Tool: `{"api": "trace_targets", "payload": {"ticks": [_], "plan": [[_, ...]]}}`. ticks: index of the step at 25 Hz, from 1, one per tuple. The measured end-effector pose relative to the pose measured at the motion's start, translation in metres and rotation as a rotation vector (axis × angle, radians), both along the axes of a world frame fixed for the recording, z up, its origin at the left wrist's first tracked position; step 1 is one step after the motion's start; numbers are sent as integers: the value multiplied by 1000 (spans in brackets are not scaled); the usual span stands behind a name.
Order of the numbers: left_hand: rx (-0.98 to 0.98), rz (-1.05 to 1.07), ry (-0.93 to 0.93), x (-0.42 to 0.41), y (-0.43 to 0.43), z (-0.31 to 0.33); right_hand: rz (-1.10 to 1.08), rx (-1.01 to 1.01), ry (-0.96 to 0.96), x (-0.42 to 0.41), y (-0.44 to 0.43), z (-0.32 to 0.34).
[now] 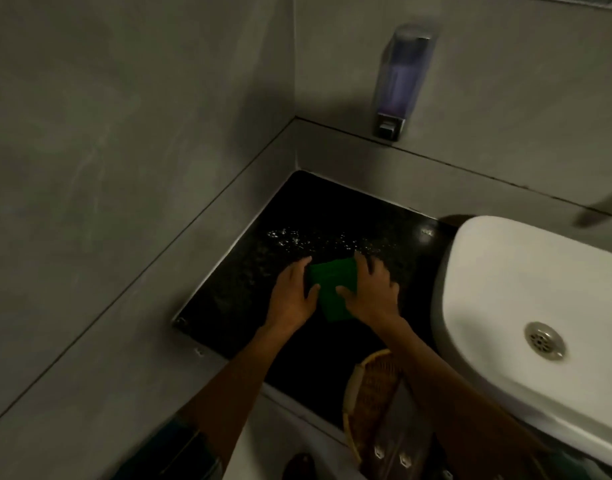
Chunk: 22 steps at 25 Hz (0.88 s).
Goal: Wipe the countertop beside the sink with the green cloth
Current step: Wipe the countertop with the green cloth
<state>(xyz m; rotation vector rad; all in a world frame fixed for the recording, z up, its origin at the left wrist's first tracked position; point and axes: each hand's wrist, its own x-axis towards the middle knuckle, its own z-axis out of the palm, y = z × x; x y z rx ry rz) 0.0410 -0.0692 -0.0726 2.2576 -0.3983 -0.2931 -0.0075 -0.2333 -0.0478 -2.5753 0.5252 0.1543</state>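
The green cloth lies flat on the black speckled countertop, in the stretch between the grey corner walls and the white basin. Both hands rest on it, palms down. The left hand covers the cloth's left edge with fingers spread and lying flat, thumb angled inward onto the fabric. The right hand covers the right edge in the same way, fingers splayed forward and thumb pointing toward the other thumb. Neither hand pinches or bunches the cloth; it is pressed under open palms, and its middle shows as a green strip between the two hands, with a lower corner poking out toward the wrists.

Just beyond the fingertips, a scatter of water droplets glints on the dark stone. The basin stands to the right of the hands, its metal drain visible. A wall-mounted soap dispenser with purplish liquid hangs above the back ledge. Below the right forearm, the rim of a woven wicker basket shows past the counter's front edge.
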Motion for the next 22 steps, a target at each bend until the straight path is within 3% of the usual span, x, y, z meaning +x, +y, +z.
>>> {"api": "trace_targets", "payload": {"ticks": [2,4,6,11,14,18,22], "plan": [[297,-42,-214,17,30,-27,308,-186,14,6,2,-23],[476,-56,-279,29,57,-48,509,-263,52,10,2,-43],[549,-60,-291,31,70,-62,465,-304,61,14,-2,-60],[523,-40,-287,31,68,-67,-181,-300,-9,33,-34,-77],[495,-35,-304,34,71,-69,-365,-258,-36,79,-43,-75],[474,-56,-295,35,69,-69,-166,-212,-47,134,-18,-75],[501,-43,-298,35,68,-64,144,-225,-92,95,45,-80]]}}
